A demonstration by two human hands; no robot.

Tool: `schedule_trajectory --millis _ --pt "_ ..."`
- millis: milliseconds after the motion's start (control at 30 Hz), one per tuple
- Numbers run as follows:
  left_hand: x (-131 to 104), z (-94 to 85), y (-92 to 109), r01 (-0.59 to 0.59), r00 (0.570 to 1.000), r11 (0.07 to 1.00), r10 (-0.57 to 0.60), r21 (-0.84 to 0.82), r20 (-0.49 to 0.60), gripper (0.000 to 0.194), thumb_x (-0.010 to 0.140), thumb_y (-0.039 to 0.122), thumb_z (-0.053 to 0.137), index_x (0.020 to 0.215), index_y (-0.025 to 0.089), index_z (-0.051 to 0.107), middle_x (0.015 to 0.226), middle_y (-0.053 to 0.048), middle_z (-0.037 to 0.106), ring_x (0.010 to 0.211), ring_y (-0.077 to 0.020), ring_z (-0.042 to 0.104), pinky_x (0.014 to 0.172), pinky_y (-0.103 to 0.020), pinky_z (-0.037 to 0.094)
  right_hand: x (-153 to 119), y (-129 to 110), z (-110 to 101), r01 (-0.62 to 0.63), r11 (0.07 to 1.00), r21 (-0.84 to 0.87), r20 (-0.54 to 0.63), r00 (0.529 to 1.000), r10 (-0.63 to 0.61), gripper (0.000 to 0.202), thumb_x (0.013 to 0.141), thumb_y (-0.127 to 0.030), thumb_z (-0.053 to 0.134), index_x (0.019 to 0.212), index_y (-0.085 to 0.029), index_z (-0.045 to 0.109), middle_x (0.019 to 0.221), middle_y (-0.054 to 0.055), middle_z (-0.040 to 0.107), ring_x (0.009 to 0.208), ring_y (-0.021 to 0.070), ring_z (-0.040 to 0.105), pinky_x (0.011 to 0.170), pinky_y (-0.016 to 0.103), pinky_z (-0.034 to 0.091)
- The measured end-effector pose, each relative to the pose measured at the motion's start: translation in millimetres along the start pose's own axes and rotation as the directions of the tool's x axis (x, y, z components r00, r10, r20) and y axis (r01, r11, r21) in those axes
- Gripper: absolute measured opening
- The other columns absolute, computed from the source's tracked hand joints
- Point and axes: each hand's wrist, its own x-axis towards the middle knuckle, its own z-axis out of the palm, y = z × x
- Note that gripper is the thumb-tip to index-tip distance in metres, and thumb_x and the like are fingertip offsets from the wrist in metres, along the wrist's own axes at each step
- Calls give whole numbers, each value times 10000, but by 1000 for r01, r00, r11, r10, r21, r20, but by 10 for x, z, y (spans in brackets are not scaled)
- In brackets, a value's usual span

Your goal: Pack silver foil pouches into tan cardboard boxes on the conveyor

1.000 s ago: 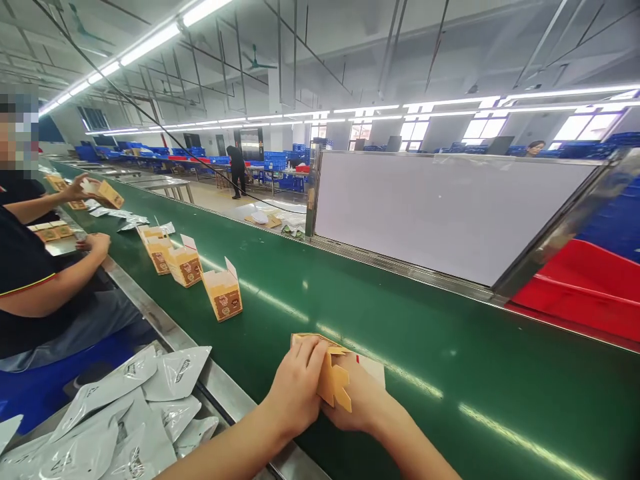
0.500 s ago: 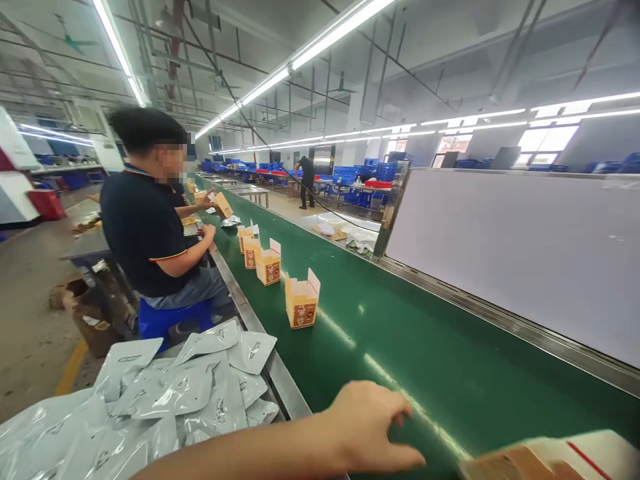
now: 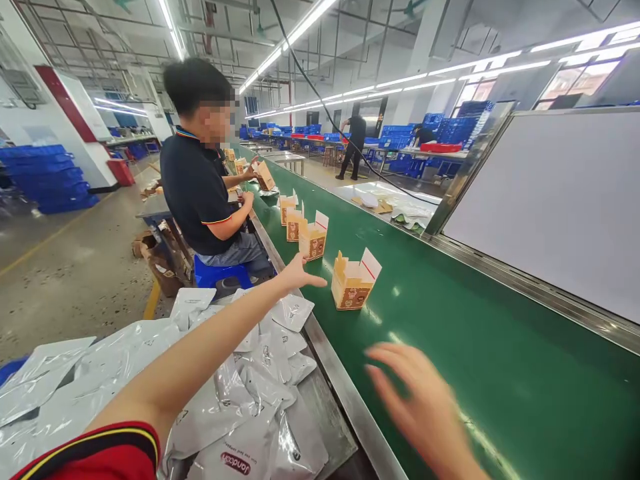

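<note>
My left hand (image 3: 300, 275) reaches over the near edge of the green conveyor belt (image 3: 440, 313), thumb and fingers apart, holding nothing. Just right of it stands the nearest open carton (image 3: 353, 287), upright, with its flaps raised. Whether my fingertips touch this carton or the one behind it I cannot tell. My right hand (image 3: 420, 400) hangs over the belt closer to me, slightly blurred, fingers stretched out and no object in it. Beyond my left hand more open cartons (image 3: 314, 239) stand in a row. Silvery-white pouches (image 3: 250, 407) lie heaped under my left forearm.
A co-worker (image 3: 200, 193) sits on a blue stool at the belt's left side, holding a carton (image 3: 264, 175). A metal rail (image 3: 345, 393) edges the belt. A white panel (image 3: 550, 207) stands along the far right side.
The view has swung left. My left hand has moved forward to beside the nearest carton. My right hand has come into view, and the carton at the lower right is out of sight.
</note>
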Motion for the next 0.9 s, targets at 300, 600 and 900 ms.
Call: schedule_trajectory --millis 300,600,900 --pt "-86 -178 85 -56 963 983 7 174 269 1237 386 370 864 1423 194 213 1471 -233 244 1380 -371 209 1076 -536 271 1102 -263 1569 -185 974 -132 388 894 223 549 796 -393 662 1266 -154 510 1277 182 490 1204 347 430 924 506 406" --pt "-37 -237 -32 -98 926 977 19 191 376 1206 358 302 882 1402 205 286 1438 -234 326 1358 -360 278 1072 -540 274 995 -181 1013 -153 981 -121 447 874 191 304 869 -105 477 1171 -112 509 1024 95 622 929 192 599 798 316 468" --pt "-111 196 -102 -122 855 974 5 192 518 1341 379 350 863 1452 177 78 1497 -231 169 1409 -320 147 1132 -509 154 228 2 -797 8 989 -150 -88 996 -22 211 816 -153 478 967 -218 609 796 -4 664 610 109 607 554 191 450"
